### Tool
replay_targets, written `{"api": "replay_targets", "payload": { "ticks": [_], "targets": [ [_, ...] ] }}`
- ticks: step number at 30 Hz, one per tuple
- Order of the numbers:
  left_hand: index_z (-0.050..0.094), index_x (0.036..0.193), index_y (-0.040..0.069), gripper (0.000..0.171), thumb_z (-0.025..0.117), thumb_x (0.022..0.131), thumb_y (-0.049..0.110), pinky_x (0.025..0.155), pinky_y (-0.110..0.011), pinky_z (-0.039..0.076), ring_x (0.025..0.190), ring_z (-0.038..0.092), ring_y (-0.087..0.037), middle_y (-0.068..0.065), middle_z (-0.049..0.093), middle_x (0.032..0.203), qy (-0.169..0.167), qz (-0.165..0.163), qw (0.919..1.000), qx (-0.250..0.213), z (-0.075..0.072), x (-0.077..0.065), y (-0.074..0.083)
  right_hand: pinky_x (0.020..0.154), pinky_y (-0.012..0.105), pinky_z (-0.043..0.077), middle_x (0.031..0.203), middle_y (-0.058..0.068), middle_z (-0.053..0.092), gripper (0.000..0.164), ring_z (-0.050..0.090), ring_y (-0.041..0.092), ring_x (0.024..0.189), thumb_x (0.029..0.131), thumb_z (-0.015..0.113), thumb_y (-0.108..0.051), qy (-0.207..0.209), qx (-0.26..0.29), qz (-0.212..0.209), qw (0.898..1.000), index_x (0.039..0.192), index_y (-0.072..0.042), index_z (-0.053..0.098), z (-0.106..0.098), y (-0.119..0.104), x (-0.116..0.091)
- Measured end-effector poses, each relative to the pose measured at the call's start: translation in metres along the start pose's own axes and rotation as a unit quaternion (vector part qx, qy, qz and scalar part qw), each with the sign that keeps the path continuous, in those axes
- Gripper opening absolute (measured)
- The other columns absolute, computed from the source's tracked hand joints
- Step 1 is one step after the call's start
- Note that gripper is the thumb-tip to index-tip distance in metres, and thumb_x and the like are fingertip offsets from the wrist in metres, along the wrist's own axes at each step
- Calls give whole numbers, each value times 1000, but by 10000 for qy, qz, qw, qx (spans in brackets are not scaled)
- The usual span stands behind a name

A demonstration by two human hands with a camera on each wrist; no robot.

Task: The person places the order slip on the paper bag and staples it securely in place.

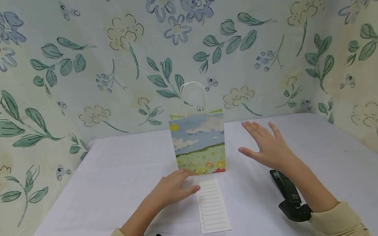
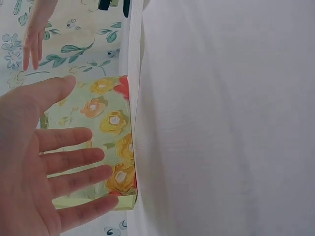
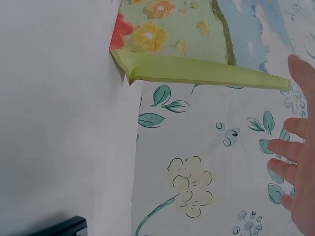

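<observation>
A paper gift bag (image 1: 198, 143) with a sky-and-meadow print and white loop handles stands upright at the middle of the table. My left hand (image 1: 172, 188) is in front of its lower left corner, fingers spread; whether it touches the bag I cannot tell. In the left wrist view the straight fingers of the left hand (image 2: 64, 162) overlap the bag's flowered lower part (image 2: 114, 121). To the right of the bag my right hand (image 1: 270, 147) is raised with fingers spread, holding nothing. The right wrist view shows the bag's green side (image 3: 197, 69) near that hand (image 3: 302, 147).
A narrow lined paper strip (image 1: 213, 207) with checkboxes lies on the white tablecloth (image 1: 120, 174) in front of the bag. Beneath the right forearm sits a black device, possibly a stapler (image 1: 286, 188). A floral cloth (image 1: 135, 100) hangs behind the table.
</observation>
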State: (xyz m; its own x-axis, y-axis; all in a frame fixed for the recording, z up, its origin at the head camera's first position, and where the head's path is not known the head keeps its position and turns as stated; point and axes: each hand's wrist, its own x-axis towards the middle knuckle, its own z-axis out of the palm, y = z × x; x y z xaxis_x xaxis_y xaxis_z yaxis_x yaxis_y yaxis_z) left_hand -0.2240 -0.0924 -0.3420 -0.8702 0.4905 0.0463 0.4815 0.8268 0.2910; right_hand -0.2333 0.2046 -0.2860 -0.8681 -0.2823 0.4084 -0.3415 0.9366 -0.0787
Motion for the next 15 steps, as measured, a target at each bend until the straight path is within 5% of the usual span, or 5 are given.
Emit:
{"api": "replay_targets", "payload": {
  "ticks": [15],
  "targets": [
    [55, 125, 16, 48, 51, 88, 46, 90, -55, 42, 120, 50, -25, -4, 54, 130, -18, -81, 10000, 41, -6, 7, 5, 108, 59, 4, 146, 18, 30, 80, 25, 36, 134, 84, 54, -51, 229, 106, 57, 9997, 143, -6, 25, 0, -6, 4]
  ]
}}
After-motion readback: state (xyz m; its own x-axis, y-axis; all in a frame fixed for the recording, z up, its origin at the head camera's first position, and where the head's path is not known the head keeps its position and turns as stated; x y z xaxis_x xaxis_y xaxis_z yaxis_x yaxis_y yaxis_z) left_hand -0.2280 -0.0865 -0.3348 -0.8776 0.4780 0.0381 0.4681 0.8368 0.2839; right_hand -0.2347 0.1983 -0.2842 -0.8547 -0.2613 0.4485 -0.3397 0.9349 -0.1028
